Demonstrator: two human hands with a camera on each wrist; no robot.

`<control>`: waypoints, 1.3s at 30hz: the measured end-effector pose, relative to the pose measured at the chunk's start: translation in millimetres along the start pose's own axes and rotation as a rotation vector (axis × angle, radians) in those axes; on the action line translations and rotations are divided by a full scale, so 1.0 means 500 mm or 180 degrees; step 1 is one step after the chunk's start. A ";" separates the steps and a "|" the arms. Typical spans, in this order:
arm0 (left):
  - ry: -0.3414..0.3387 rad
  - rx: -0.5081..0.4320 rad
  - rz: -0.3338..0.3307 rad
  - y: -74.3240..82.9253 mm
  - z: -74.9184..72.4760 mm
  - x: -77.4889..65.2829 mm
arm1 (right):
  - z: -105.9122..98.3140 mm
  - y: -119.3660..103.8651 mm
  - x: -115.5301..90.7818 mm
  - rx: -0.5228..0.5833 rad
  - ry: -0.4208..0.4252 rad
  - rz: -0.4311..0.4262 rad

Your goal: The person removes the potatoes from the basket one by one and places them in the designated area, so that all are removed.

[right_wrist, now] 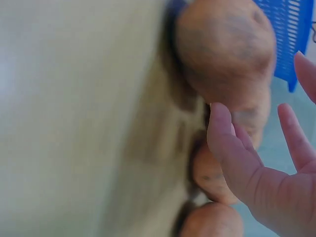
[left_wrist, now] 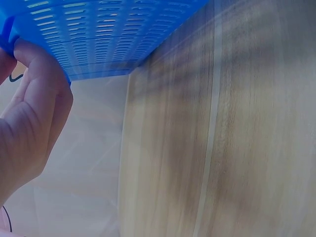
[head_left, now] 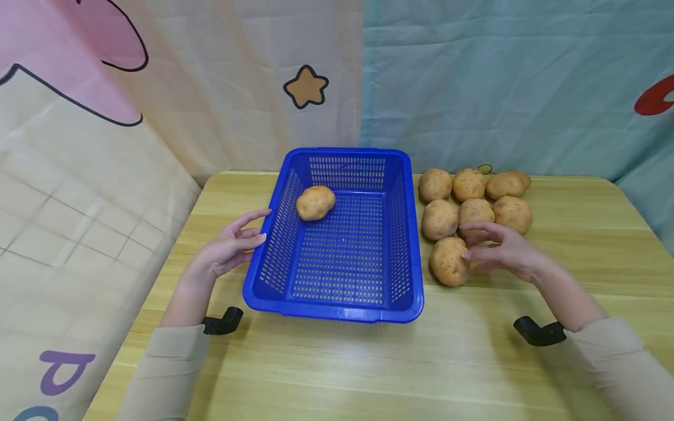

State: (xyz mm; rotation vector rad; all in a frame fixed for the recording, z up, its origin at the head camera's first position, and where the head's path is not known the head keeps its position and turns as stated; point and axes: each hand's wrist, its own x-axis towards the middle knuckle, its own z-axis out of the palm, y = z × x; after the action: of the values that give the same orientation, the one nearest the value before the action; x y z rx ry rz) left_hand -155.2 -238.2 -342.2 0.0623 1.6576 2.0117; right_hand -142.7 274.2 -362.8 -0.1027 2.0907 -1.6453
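A blue plastic basket [head_left: 337,313] with slotted walls stands on the table, and one potato [head_left: 316,203] lies inside near its left wall. At the basket's left rim, my left hand [head_left: 231,242] holds the edge; the left wrist view shows a bent finger [left_wrist: 42,64] right at the rim. My right hand [head_left: 500,248] is beside the nearest loose potato [head_left: 449,262], its thumb tip close against the right side. Spread, unclosed fingers [right_wrist: 291,128] show in the right wrist view, near the large potato [right_wrist: 227,49].
Right of the basket, several more potatoes sit close together in rows, among them one at the back right [head_left: 508,184] and another below it [head_left: 512,214]. The wooden table [head_left: 337,368] ends at a printed curtain [head_left: 447,88] behind and on the left.
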 end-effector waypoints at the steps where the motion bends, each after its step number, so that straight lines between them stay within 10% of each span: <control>1: -0.0007 0.0005 0.0005 0.001 0.000 0.000 | -0.005 -0.008 0.000 0.0001 -0.0023 -0.0010; 14: 0.0115 0.0061 -0.0077 0.005 0.005 -0.009 | -0.027 -0.123 0.032 0.0414 -0.0206 -0.0154; 39: 0.0188 0.0021 -0.0112 0.011 0.012 -0.007 | 0.100 -0.288 0.144 0.0251 -0.0389 0.0042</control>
State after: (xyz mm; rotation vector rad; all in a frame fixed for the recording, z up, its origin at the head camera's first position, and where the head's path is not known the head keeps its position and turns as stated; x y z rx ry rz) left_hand -152.0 -234.7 -334.5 -0.0238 1.6900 1.9995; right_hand -218.9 164.7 -259.8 -0.1592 1.9299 -1.6682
